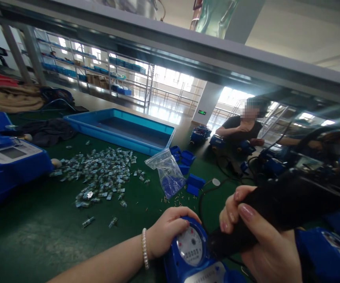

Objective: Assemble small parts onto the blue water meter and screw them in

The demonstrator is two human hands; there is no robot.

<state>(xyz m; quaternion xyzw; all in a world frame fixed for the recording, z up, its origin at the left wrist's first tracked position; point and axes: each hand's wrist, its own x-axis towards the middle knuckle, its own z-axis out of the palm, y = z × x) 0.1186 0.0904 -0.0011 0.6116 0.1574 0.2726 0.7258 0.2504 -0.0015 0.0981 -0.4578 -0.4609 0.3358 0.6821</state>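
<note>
- Setting: a bright workshop hall with rows of shelving at the back and a long bench covered in green matting. A grey beam crosses the top of the view.
- On the bench: a shallow blue tray, a spread of small silver-green components, a clear plastic bag holding small blue pieces, and loose blue plastic caps beside it.
- At the left edge sits another blue device with a grey display panel.
- A second person sits across the bench among further blue units; their hands are well apart from the work in hand.
- Work item: a blue meter with a round white dial, lying at the near edge of the bench, bottom centre.
- Left hand: closed over the top left of the dial housing, fingers curled on the rim; a bead bracelet is on the wrist.
- Right hand: wrapped firmly around a black power tool, whose nose points at the right side of the meter.
- Handling judgement: the meter looks rigid and fairly heavy; its dial window is probably fragile and smooth. Take hold by the blue body or rim, not the face.
- Legible marking: the dial counter appears to read 00000. Other print is too blurred to read.
</note>
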